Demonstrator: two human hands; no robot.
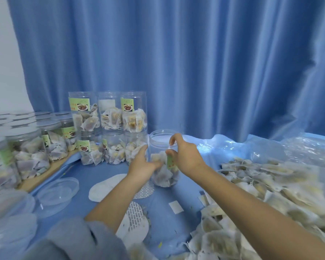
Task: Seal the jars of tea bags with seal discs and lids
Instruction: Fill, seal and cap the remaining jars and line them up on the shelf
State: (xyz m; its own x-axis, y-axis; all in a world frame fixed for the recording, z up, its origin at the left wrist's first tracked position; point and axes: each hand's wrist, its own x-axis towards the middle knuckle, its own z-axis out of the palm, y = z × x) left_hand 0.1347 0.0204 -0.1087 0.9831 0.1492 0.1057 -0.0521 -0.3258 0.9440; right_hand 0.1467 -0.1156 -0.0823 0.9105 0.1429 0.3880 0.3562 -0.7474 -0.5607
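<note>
A clear plastic jar (162,175) half full of tea bags stands open on the blue cloth at the centre. My left hand (142,164) grips its left side low down. My right hand (186,154) holds the right side near the rim, thumb and fingers curled on the wall. White seal discs (103,186) lie on the cloth in front of the jar, some with a grey dashed pattern (136,214). A clear lid (57,192) lies to the left, upside down.
Stacked open jars of tea bags (109,126) stand behind the centre jar. Lidded jars (26,147) fill a wooden board at the left. A big heap of loose tea bags (261,199) covers the right. More lids (6,212) sit at lower left. A blue curtain hangs behind.
</note>
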